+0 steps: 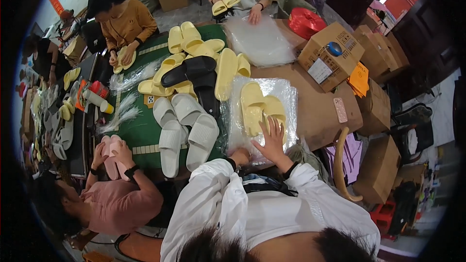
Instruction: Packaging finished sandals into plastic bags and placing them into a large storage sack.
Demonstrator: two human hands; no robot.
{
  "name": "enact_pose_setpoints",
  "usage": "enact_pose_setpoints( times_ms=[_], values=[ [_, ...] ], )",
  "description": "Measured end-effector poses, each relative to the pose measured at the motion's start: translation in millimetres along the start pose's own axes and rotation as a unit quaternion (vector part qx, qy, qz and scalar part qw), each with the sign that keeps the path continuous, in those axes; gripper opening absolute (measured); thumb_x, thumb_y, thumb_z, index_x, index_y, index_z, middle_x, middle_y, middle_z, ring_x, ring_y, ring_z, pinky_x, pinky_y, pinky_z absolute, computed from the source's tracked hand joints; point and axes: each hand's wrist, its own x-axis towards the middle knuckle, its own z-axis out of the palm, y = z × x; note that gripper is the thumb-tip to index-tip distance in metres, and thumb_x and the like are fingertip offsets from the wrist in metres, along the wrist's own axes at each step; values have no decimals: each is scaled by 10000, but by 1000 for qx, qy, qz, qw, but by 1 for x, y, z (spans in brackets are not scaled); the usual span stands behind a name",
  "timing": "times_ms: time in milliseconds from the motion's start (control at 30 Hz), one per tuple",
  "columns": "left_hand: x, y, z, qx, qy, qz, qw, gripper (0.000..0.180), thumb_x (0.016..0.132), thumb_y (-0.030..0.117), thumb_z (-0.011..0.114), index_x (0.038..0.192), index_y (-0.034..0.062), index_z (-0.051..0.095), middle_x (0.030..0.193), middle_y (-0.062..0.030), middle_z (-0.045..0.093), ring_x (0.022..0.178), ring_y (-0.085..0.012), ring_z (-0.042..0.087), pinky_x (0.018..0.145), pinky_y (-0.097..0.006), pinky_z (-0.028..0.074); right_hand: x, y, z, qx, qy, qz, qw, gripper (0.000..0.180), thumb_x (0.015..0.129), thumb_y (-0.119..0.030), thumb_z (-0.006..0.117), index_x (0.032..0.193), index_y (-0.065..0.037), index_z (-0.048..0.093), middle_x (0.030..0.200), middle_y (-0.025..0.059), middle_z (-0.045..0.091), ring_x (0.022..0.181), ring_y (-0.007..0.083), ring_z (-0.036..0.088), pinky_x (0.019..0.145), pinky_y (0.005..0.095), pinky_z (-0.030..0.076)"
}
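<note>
A pair of yellow slippers (252,101) lies on a stack of clear plastic bags (238,131) at the table's near edge; whether the pair is inside the top bag I cannot tell. My right hand (272,140) is open, its fingers spread at the near end of the right slipper. At the near left corner of the stack, my left hand (241,156) is curled closed on a bag's edge, its fingertips mostly hidden. Left of the stack are grey slippers (203,136), black slippers (187,70) and more yellow slippers (226,73), piled together.
Flat clear bags (259,36) cover the far side, before a person in white. A person in mustard (136,19) and one in pink (121,204) handle slippers at the left. A cardboard box (330,53), red twine roll (307,23) and phone (341,110) lie to the right.
</note>
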Motion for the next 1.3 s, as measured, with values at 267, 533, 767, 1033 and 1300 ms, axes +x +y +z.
enact_pose_setpoints(
  times_ms=[267, 533, 767, 1033, 1300],
  values=[
    [0, 30, -28, -262, 204, 43, 942, 316, 778, 240, 490, 944, 1, 613, 842, -209, 609, 784, -376, 584, 759, -458, 434, -58, 45, 65, 100, -205, -52, 972, 775, 676, -423, 675, 1285, -63, 360, 1343, 181, 315, 1257, 353, 275, 1002, 496, 241],
    [-28, 73, -67, -64, 372, 170, 910, 445, 778, 315, 521, 1110, 20, 492, 1227, -192, 402, 1181, -361, 309, 986, -455, 251, -17, 73, 37, 298, 25, 180, 937, 390, 728, 3, 569, 1109, -69, 536, 942, 129, 540, 853, 268, 552, 742, 297, 437],
    [-25, 22, -43, 163, 42, -14, 986, 527, 739, 262, 571, 1217, 76, 450, 1293, -173, 381, 1192, -320, 353, 962, -473, 275, 15, 137, -1, 374, 425, 248, 786, 186, 855, -71, 474, 1006, 20, 533, 983, 122, 546, 926, 227, 509, 828, 319, 391],
    [-32, 2, -21, 176, 237, 92, 951, 336, 812, 188, 445, 1120, 85, 532, 1221, -142, 455, 1133, -297, 405, 940, -479, 289, -23, 156, -121, -77, 377, 137, 913, 243, 778, -74, 505, 1008, -3, 541, 1029, 166, 546, 932, 319, 517, 805, 372, 414],
    [-27, -4, -14, 192, 224, 105, 950, 417, 801, 249, 476, 1190, 98, 491, 1274, -158, 415, 1172, -306, 373, 942, -482, 299, -115, 186, -17, -198, -131, 353, 905, 336, 696, -67, 546, 1031, -78, 565, 1053, 131, 557, 942, 337, 516, 792, 435, 413]
  ],
)
